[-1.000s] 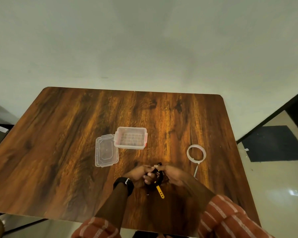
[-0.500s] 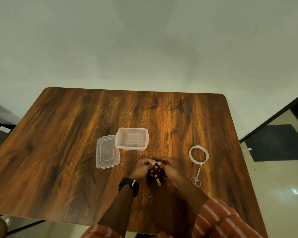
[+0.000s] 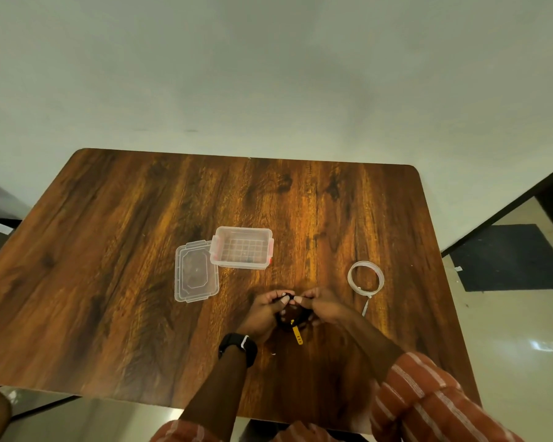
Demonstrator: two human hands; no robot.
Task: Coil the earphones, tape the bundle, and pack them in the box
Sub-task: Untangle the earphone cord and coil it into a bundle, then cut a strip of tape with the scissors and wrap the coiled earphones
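Head view, my left hand (image 3: 262, 314) and right hand (image 3: 324, 306) pinched shut around the dark earphones (image 3: 291, 315) coil above the bench (image 3: 109, 250), yellow tab pointing toward me, open box (image 3: 241, 247) beyond, tape roll (image 3: 365, 277) right, bare wood all round.

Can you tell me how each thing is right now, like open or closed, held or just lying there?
box: open, upright on the table, looks empty.
lid: off, lying flat to the left of the box.
tape roll: lying flat on the table, untouched.
scissors: on the table, partly hidden by the right hand.
earphones: coiled into a bundle, held in both hands.
left hand: grip closed on the earphones.
right hand: grip closed on the earphones.
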